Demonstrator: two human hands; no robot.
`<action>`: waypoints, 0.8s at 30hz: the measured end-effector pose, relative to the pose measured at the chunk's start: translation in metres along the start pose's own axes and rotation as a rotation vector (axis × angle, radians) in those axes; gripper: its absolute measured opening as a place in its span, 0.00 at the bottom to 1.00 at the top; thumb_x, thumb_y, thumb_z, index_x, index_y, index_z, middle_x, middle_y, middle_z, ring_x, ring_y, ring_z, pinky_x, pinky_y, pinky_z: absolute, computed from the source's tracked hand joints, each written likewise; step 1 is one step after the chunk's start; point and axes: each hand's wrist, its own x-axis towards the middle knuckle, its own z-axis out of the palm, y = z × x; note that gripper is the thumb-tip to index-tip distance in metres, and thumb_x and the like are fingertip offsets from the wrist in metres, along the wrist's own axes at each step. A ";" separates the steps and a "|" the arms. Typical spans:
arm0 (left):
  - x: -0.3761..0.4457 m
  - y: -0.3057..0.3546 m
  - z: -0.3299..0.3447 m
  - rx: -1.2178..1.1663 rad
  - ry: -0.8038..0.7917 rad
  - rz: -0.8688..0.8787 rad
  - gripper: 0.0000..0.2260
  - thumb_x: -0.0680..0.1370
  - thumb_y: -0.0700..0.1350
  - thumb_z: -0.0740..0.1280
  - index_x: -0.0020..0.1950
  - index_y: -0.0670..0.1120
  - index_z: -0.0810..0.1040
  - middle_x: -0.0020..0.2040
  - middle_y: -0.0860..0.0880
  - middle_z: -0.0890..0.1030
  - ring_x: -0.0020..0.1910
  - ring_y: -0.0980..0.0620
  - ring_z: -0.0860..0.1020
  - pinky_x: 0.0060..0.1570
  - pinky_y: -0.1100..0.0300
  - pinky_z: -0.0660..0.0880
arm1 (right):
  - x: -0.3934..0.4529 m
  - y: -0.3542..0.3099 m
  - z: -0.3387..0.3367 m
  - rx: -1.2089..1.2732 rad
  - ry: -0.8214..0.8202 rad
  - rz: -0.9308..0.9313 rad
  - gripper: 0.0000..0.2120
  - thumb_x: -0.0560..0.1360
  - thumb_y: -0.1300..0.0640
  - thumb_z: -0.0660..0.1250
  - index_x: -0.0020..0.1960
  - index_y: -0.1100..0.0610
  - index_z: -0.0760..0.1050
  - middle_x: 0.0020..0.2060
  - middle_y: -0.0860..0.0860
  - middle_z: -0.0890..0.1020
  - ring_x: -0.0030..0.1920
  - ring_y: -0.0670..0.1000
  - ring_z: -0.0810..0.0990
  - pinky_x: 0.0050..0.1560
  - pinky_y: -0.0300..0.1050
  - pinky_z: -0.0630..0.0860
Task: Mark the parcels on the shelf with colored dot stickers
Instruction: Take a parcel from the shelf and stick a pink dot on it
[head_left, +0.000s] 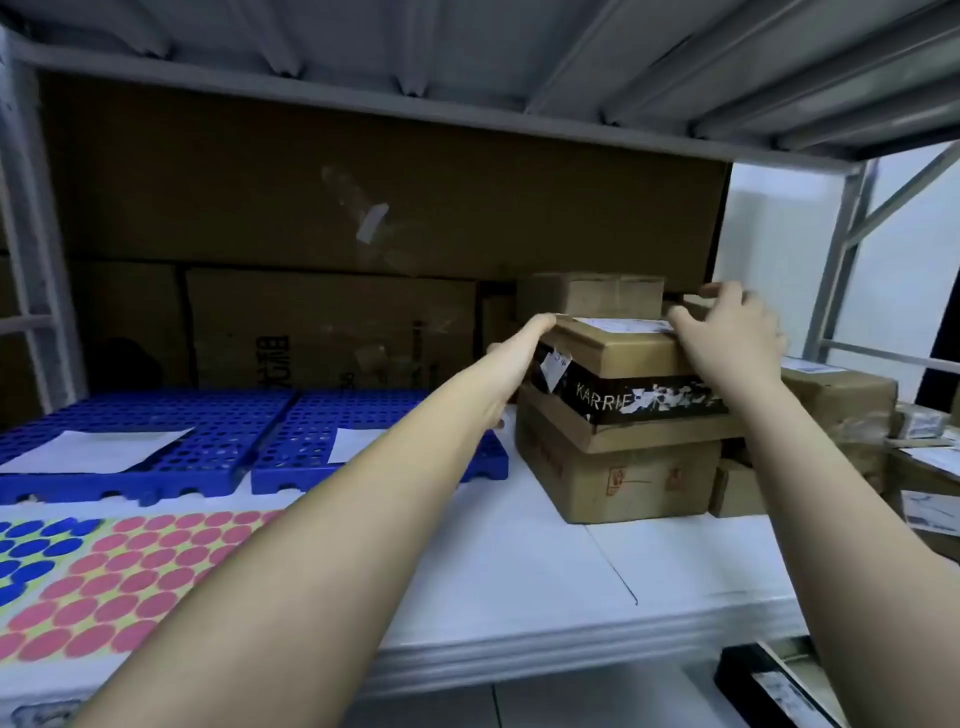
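**Both hands on the top parcel**

My left hand (514, 358) is at the left end of the top parcel (618, 345), fingers curled over its upper left corner; the fingertips are hidden behind the edge, so I cannot tell how they are set. My right hand (727, 338) lies on the right end of the same parcel, fingers bent and slightly spread, thumb tip touching the white label (623, 326) on its lid.

The top parcel sits on a black-banded box (639, 397) lettered "KARRIE", tilted askew on a larger brown carton (618, 478) that stands on the white shelf (519, 571). A small box (592, 293) stands just behind the stack; more parcels (841, 400) lie to the right.

The dot sticker sheet (109, 577), pink dots with blue dots at its left, lies flat at the shelf's front left edge, well apart from the stack. Behind it are two blue perforated trays (218, 431), each with white paper (93, 449) on top.
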 end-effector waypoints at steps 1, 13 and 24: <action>0.000 0.002 0.004 -0.022 -0.017 -0.004 0.41 0.73 0.68 0.62 0.78 0.50 0.53 0.77 0.46 0.58 0.73 0.40 0.61 0.62 0.44 0.65 | 0.000 0.005 -0.001 -0.007 -0.001 0.042 0.24 0.76 0.47 0.60 0.69 0.56 0.67 0.68 0.61 0.69 0.69 0.62 0.64 0.68 0.58 0.60; 0.010 0.003 0.033 -0.172 -0.079 -0.026 0.37 0.69 0.70 0.63 0.70 0.49 0.67 0.54 0.46 0.79 0.46 0.48 0.78 0.37 0.56 0.75 | 0.005 0.029 -0.003 0.138 -0.043 0.161 0.23 0.76 0.46 0.57 0.68 0.54 0.68 0.66 0.58 0.70 0.66 0.63 0.70 0.66 0.57 0.64; -0.020 -0.014 -0.070 -0.330 0.028 0.034 0.28 0.69 0.68 0.65 0.61 0.51 0.75 0.56 0.44 0.79 0.53 0.42 0.78 0.49 0.45 0.78 | -0.052 -0.041 0.017 0.453 0.131 -0.114 0.20 0.73 0.51 0.57 0.64 0.50 0.70 0.66 0.52 0.68 0.66 0.54 0.67 0.66 0.52 0.58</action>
